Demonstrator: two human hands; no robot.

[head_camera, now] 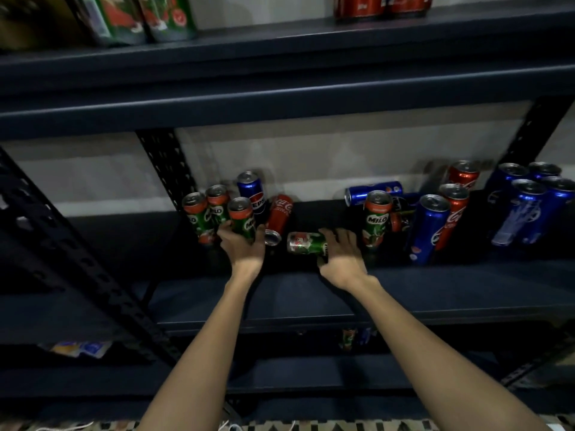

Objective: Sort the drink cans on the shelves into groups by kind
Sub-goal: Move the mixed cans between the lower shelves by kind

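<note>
On the dark middle shelf [435, 293] stand mixed cans. My left hand [242, 244] wraps the base of an upright green Milo can [241, 216], beside two more Milo cans [202, 214]. My right hand [340, 251] grips a Milo can lying on its side [306, 242]. Between my hands a red Coca-Cola can [279, 216] lies tipped, its top toward me. A blue Pepsi can [251, 191] stands behind it. At the right stand another Milo can [376, 217], a tall Pepsi can [427, 228] and two Coca-Cola cans [455, 209].
A cluster of blue Pepsi cans [529, 203] fills the shelf's far right, and one Pepsi can [373, 191] lies flat at the back. The upper shelf holds green packs [140, 20] and red cans [382, 6]. A perforated upright [168, 163] stands left of the cans.
</note>
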